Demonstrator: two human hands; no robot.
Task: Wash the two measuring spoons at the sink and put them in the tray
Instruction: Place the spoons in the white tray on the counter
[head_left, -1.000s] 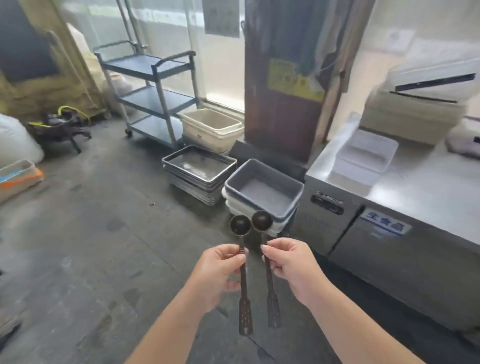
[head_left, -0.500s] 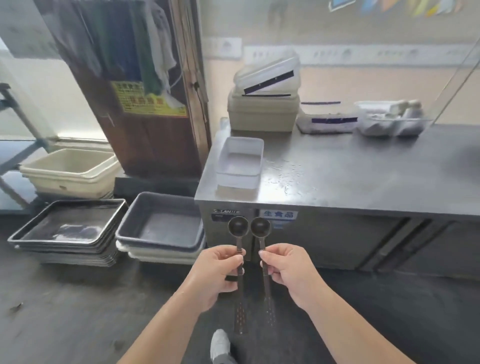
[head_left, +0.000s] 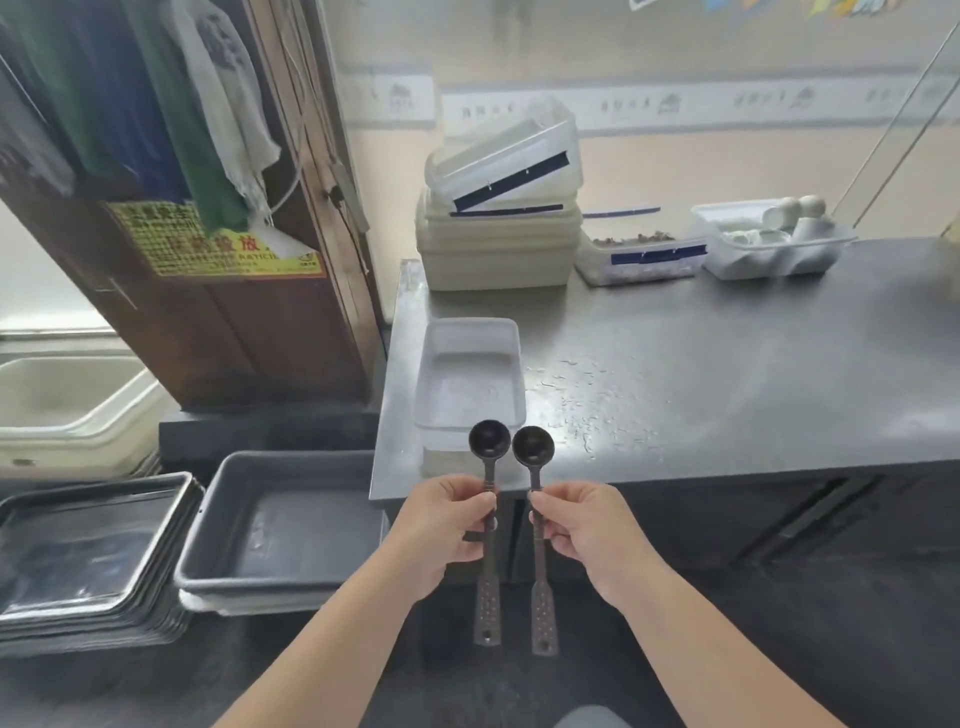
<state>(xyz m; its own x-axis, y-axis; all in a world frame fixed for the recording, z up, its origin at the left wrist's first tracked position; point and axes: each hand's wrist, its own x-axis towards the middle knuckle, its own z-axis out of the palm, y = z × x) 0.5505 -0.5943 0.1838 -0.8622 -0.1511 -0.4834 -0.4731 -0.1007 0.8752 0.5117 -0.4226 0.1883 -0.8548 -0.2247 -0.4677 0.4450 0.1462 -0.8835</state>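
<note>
Two dark long-handled measuring spoons stand upright side by side, bowls up. My left hand (head_left: 445, 522) pinches the handle of the left spoon (head_left: 489, 441). My right hand (head_left: 587, 530) pinches the handle of the right spoon (head_left: 533, 446). Both spoons hang just in front of the steel counter's near left corner. Right behind their bowls a shallow white plastic tray (head_left: 470, 332) rests on the counter. No sink is in view.
The steel counter (head_left: 727, 374) carries stacked cream bins (head_left: 493, 260), a lidded box (head_left: 641, 257) and a clear tub of cups (head_left: 769, 244) along the wall. On the floor at left sit a grey tub (head_left: 280, 519), stacked metal trays (head_left: 88, 551) and a cream bin (head_left: 67, 405).
The view has swung right and drawn closer to the steel counter, so the white tray now lies just behind the spoons. Both hands keep the same grip on the spoons.
</note>
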